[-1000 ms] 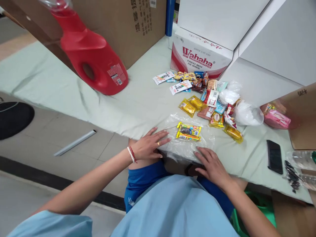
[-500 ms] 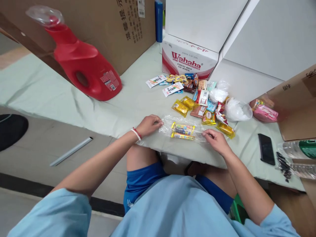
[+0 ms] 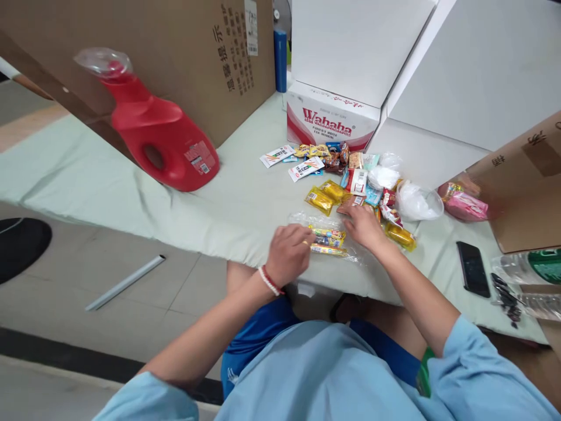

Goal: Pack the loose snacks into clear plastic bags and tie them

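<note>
A clear plastic bag (image 3: 300, 218) lies flat near the table's front edge. On it are several yellow stick-shaped snack packets (image 3: 329, 241). My left hand (image 3: 289, 252) is at their left ends with fingers curled closed; whatever is between the fingertips is hidden. My right hand (image 3: 364, 227) reaches forward over the right side of the bag, fingers stretched out and apart. Its fingertips are at a brown snack packet (image 3: 349, 204), touching or just over it. Two yellow wrapped cakes (image 3: 319, 200) lie left of that packet, and another yellow wrapped cake (image 3: 400, 236) lies to the right.
More snack packets (image 3: 335, 161) are heaped before a Wahaba water carton (image 3: 329, 120). A white plastic bag (image 3: 416, 200), a phone (image 3: 473, 269) and plastic bottles (image 3: 521, 266) are on the right. A red jug (image 3: 164, 140) stands by a large cardboard box (image 3: 175, 58).
My left hand has moved right and nearer, onto the sticks' left ends. My right hand has left the bag's right edge and moved forward and left to the brown packet.
</note>
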A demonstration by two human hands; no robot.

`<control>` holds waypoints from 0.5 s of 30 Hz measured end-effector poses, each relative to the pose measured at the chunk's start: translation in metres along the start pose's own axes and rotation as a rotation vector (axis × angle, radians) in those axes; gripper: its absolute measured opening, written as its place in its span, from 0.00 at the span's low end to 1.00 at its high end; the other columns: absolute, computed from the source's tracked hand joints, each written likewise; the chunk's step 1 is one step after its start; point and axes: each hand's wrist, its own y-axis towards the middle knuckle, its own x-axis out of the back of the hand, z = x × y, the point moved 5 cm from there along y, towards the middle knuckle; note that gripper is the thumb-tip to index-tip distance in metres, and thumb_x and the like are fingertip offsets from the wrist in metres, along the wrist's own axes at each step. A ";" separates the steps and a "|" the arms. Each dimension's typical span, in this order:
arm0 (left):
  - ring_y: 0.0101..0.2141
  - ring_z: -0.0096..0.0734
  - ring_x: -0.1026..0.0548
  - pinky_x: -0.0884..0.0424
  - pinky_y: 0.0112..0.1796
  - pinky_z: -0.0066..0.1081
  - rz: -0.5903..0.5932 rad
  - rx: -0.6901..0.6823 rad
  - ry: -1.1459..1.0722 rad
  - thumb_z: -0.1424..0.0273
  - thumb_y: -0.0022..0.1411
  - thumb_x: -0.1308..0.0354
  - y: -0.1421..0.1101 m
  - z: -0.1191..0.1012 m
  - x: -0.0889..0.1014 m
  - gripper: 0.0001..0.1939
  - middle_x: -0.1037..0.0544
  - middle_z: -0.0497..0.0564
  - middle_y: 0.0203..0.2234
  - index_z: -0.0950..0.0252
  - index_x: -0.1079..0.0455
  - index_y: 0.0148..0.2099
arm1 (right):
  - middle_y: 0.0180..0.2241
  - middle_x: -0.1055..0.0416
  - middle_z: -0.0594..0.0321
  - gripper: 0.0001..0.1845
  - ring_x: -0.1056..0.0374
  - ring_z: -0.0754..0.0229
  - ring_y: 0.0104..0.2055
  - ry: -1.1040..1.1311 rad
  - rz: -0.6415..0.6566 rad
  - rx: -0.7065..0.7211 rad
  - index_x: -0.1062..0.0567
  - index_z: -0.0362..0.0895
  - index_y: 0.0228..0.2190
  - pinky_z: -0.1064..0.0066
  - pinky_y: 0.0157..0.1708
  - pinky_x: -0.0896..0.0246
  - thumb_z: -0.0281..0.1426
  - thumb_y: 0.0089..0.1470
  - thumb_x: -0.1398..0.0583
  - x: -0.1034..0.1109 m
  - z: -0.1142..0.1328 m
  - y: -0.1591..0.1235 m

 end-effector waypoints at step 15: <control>0.46 0.50 0.32 0.38 0.43 0.49 0.360 0.059 0.075 0.74 0.68 0.49 0.013 -0.017 -0.061 0.14 0.24 0.61 0.42 0.63 0.24 0.49 | 0.28 0.26 0.64 0.12 0.35 0.61 0.31 0.340 0.197 0.029 0.19 0.41 0.40 0.73 0.32 0.46 0.33 0.63 0.42 -0.014 0.013 0.039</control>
